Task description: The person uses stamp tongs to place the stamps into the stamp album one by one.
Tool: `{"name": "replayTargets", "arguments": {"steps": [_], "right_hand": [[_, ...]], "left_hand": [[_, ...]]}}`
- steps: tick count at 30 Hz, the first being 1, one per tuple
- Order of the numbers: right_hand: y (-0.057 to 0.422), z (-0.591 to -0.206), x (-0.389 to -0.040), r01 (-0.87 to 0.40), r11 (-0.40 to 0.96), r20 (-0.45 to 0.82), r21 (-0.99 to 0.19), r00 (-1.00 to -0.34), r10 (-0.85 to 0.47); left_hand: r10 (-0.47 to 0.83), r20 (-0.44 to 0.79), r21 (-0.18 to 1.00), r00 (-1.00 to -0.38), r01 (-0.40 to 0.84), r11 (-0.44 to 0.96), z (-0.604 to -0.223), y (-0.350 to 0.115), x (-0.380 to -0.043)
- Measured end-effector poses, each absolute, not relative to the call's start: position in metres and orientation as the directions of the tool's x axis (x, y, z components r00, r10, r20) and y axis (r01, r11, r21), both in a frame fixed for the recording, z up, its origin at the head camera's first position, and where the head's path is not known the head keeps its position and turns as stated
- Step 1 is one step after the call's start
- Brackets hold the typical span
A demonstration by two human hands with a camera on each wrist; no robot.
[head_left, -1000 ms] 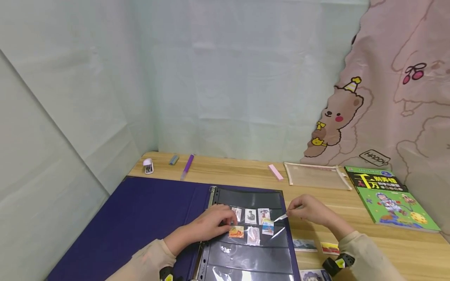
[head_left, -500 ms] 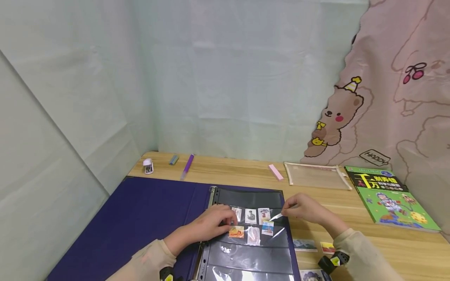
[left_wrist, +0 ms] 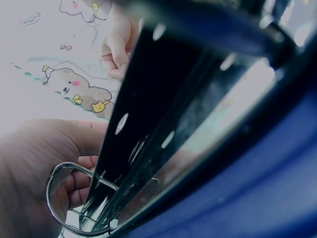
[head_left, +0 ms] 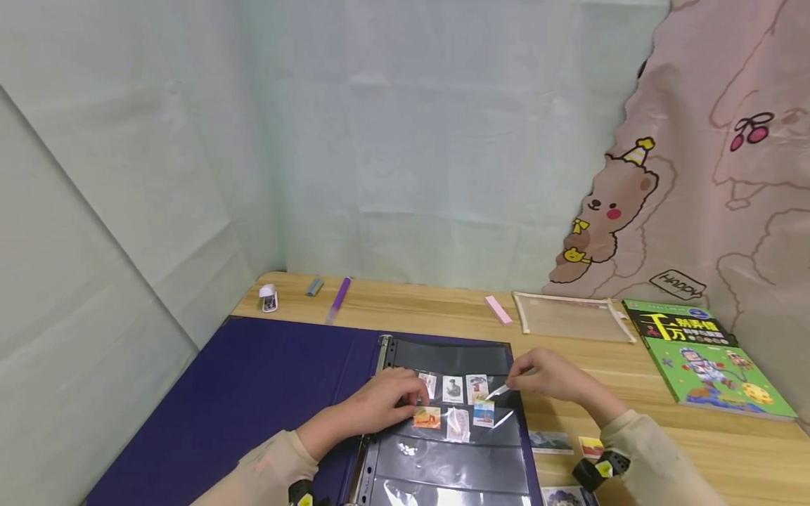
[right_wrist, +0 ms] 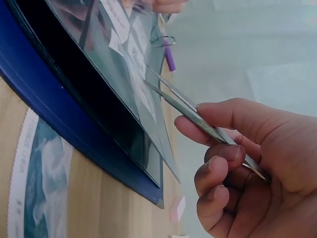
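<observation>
My left hand (head_left: pixel 384 400) rests on the left part of the black stamp album page (head_left: pixel 451 460), its fingers bent loosely near an orange stamp (head_left: pixel 427 418). My right hand (head_left: pixel 549 374), over the page's right edge, pinches a pair of metal tweezers (right_wrist: pixel 185 103) between thumb and fingers. The tweezers' tips reach the top edge of a blue-and-yellow stamp (head_left: pixel 484 415); whether they grip it cannot be made out. This stamp overlaps the lower edge of an upright stamp (head_left: pixel 477 386) in the row above. Beside them a portrait stamp (head_left: pixel 452 389) and a pale stamp (head_left: pixel 458 425) sit in clear strips.
The album's navy cover (head_left: pixel 253 393) lies spread to the left, beyond the ring binding (head_left: pixel 383 351). Loose stamps (head_left: pixel 550 442) lie right of the page. Behind are a purple pen (head_left: pixel 339 295), a pink bar (head_left: pixel 498 310), a mesh pouch (head_left: pixel 574 320) and a green book (head_left: pixel 709 365).
My right hand has moved slightly left, bringing the tweezers' tips further over the blue-and-yellow stamp. That stamp sits slightly lower now. My left hand stays in place.
</observation>
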State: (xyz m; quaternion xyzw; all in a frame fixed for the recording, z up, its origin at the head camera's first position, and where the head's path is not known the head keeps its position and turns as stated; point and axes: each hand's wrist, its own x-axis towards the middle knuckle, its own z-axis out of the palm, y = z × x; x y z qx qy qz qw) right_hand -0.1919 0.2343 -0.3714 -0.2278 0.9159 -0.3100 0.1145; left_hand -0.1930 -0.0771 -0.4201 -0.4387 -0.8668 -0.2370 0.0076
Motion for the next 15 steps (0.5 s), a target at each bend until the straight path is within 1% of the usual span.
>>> {"name": "replayTargets", "arguments": {"steps": [4, 15], "right_hand": [[0.2364, -0.3700, -0.1916, -0.347, 0.716, -0.065, -0.606, -0.876, -0.479], [0.2354, -0.3727, -0.1900, -0.324, 0.687, -0.111, -0.650, -0.854, -0.508]], "left_hand": [[0.759, 0.232, 0.396, -0.609, 0.771, 0.498, -0.4194, -0.0774, -0.1924], [0.757, 0.213, 0.400, -0.618, 0.762, 0.510, -0.4180, -0.0767, -0.1917]]}}
